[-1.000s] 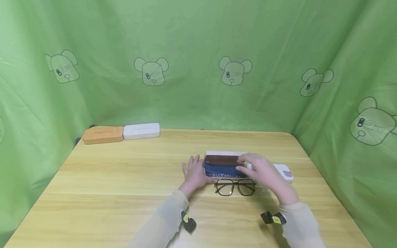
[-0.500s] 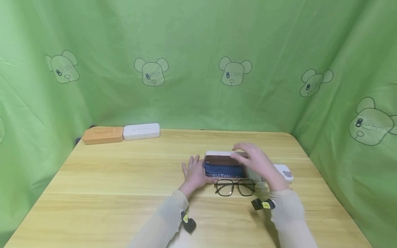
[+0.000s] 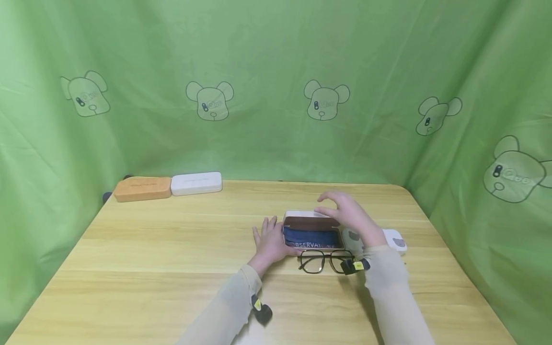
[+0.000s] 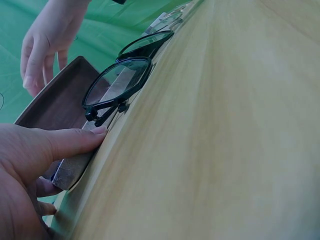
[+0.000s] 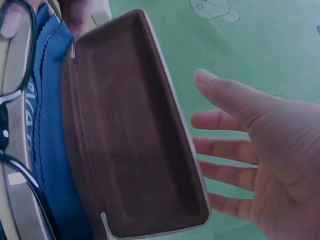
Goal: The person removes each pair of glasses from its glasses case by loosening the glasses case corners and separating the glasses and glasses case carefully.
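Note:
An opened glasses case [image 3: 312, 222] stands on the wooden table, its brown-lined lid [image 5: 130, 130] raised at the back. In its base lies a folded blue cloth [image 3: 311, 237] with white lettering. My left hand [image 3: 271, 243] grips the case's left end, thumb along the front edge and fingers around the side. My right hand [image 3: 350, 214] is behind the raised lid, thumb and fingers apart, fingertips close to the lid's edge in the right wrist view. Black-framed glasses [image 3: 327, 255] lie directly in front of the case, near my left thumb.
A white case with a bear picture [image 3: 394, 240] lies to the right, partly hidden by my right arm. Clear-lensed glasses [image 4: 167, 24] show beyond the black pair. An orange case [image 3: 142, 189] and a white case [image 3: 196, 184] sit at the back left. Green curtain [image 3: 267, 143] surrounds the table.
My right hand has moved from over the right end of the case back and up to behind the lid. The left hand, case and glasses have stayed in place.

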`<state>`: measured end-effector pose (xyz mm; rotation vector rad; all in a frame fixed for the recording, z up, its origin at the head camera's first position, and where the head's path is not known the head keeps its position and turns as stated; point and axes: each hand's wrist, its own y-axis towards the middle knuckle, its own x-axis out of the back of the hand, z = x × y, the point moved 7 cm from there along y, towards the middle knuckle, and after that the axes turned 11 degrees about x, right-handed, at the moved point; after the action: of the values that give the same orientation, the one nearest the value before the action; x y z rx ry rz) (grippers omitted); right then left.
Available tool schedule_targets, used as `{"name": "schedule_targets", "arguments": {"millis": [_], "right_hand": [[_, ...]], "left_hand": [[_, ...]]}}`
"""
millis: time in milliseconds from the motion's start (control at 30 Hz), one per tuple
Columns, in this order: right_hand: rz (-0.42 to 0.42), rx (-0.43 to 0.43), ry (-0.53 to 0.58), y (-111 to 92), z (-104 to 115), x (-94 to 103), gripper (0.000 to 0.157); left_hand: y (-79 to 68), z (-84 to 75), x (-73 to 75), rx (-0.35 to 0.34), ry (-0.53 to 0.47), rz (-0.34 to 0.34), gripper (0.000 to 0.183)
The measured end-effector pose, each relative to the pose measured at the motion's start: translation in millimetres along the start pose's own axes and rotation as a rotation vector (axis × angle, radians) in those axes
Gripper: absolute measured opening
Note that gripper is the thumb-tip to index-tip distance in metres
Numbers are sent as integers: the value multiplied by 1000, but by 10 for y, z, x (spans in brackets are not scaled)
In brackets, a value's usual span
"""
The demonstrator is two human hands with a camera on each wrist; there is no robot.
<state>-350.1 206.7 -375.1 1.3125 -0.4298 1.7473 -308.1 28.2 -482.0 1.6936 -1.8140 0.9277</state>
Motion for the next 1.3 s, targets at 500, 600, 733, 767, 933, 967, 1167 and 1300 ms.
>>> {"name": "schedule_targets", "arguments": {"millis": [500,600,733,767,933,967,1167,1300], "right_hand": [[137,-46,58,40,-257,-193,57],[174,-55,84,21,-268,-225,57],[226,-86,115,-10,-281,-268,59],[239,-89,123,-17,-281,-279,60],[292,-109,166,-42,-302,-333,64],[299,-112,172,-47,-310,-341,64],[345,-130,185,-84,-325,-371,64],[371,-130,192,-112,-329,-386,60]], "left_hand": [[-6,-6,-2,-12,-10,-9,96],[-7,-9,0,-12,-6,-11,96],[3,-9,-2,-12,-9,-6,96],[3,-9,-1,-14,-8,-4,97],[10,-4,20,-17,5,20,99],[12,0,27,-16,9,26,100],[36,30,40,-12,21,42,99],[43,35,30,-14,6,38,99]]}}
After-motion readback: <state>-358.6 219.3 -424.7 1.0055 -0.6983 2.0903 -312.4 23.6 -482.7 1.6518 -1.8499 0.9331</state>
